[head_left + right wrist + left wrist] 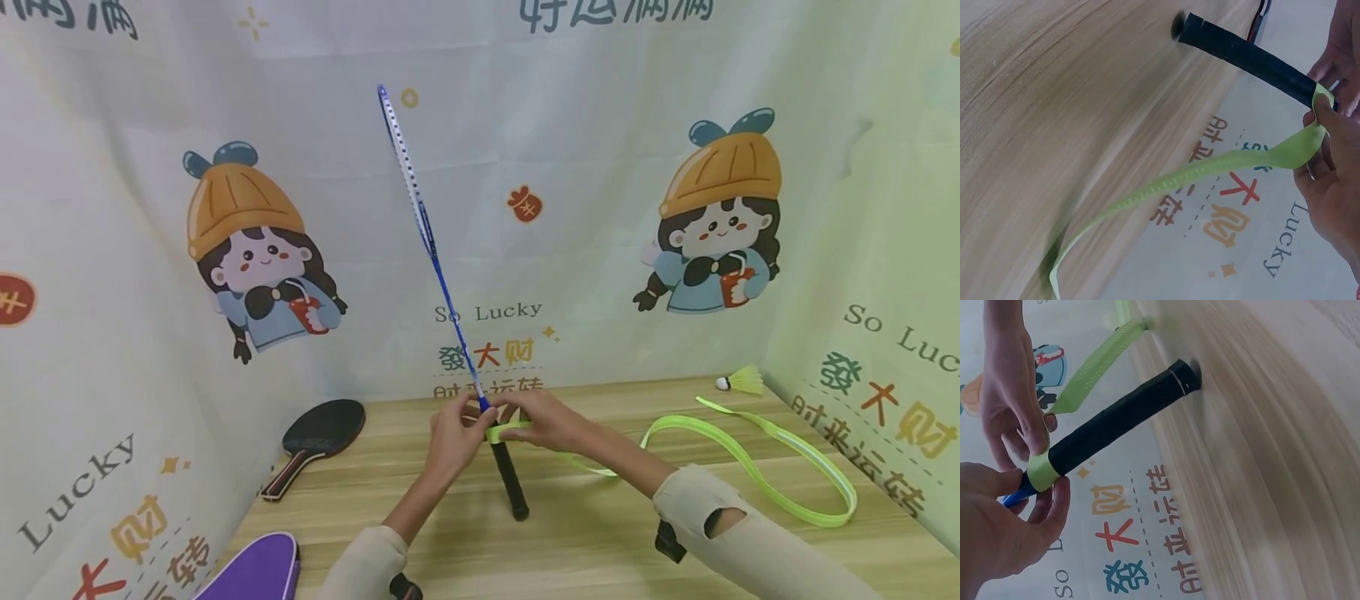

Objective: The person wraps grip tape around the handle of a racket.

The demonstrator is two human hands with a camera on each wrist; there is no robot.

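Observation:
A blue badminton racket (pixel 452 312) stands tilted, its head up and its black handle (pixel 512 483) down at the table. My left hand (pixel 452 437) pinches it where the blue shaft meets the handle. A yellow-green grip tape (pixel 1210 165) goes once around the handle's upper end, forming a narrow band (pixel 1042 472) there. Between thumb and fingers, my right hand (pixel 551 421) holds the tape close beside the handle. From that hand the tape's loose length runs down to the table and curls away to the right.
At the left lies a black table tennis bat (pixel 326 427), with a purple case (pixel 258 571) nearer the front. A yellow shuttlecock (pixel 742 381) rests at the back right corner. Printed cloth walls (pixel 600 250) enclose the wooden table (pixel 592 542) at the back and sides.

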